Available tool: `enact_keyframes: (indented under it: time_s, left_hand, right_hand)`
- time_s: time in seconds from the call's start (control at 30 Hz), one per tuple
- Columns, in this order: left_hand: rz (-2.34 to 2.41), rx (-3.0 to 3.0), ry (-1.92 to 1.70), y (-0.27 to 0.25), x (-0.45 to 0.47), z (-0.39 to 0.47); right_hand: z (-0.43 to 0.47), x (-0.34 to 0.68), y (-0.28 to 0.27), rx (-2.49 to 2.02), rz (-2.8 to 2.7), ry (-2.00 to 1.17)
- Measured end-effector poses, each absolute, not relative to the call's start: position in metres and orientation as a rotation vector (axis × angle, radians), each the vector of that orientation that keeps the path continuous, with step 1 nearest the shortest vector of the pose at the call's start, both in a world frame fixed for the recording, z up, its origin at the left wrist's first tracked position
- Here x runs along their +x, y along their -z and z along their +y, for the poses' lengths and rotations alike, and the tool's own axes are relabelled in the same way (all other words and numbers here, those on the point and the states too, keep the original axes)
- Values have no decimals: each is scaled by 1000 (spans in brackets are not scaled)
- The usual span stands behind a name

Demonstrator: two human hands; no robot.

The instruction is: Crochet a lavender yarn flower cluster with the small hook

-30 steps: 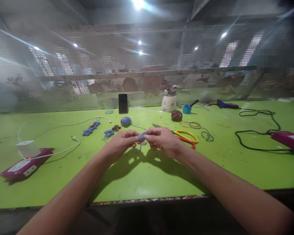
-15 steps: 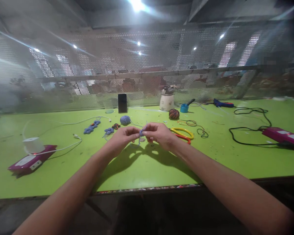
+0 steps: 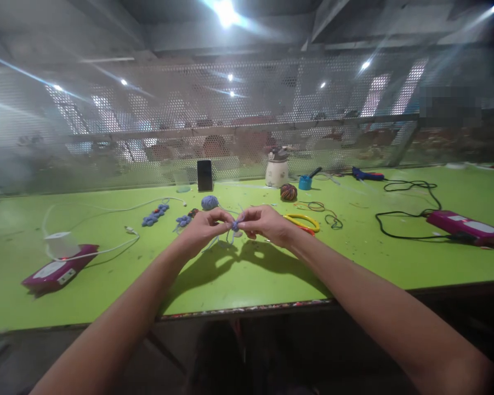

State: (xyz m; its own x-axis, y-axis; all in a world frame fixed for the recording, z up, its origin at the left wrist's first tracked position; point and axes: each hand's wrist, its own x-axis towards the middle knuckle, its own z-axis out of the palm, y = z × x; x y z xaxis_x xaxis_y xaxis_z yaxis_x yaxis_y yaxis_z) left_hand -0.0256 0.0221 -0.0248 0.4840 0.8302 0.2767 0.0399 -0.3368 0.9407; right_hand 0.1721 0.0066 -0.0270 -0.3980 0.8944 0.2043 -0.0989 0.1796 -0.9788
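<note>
Between the left hand (image 3: 205,226) and right hand (image 3: 267,224), fingertips pinched on it, I see blue yarn (image 3: 234,225); beyond sits a ball (image 3: 209,203), rightward lie scissors (image 3: 316,223).

The surface (image 3: 374,263) looks smooth, with a soft sheen. The yarn ball (image 3: 209,203) and small knotted piece (image 3: 234,225) look matt and fibrous. The power strip (image 3: 464,226) looks like glossy plastic, the scissors handles (image 3: 316,222) like smooth plastic. The phone (image 3: 204,176) has a glossy front; the perforated panel (image 3: 255,104) resembles dull metal.
</note>
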Motion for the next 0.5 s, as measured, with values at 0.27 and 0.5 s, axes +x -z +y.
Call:
enact_keyframes:
  time_s: [0.27,0.5]
  left_hand:
    - [613,1585,-894,28,-26,22]
    - [621,1516,-834,27,-23,19]
  right_hand:
    - [10,180,29,-694,-1653,-1495]
    - [10,184,23,-694,-1674,-1491]
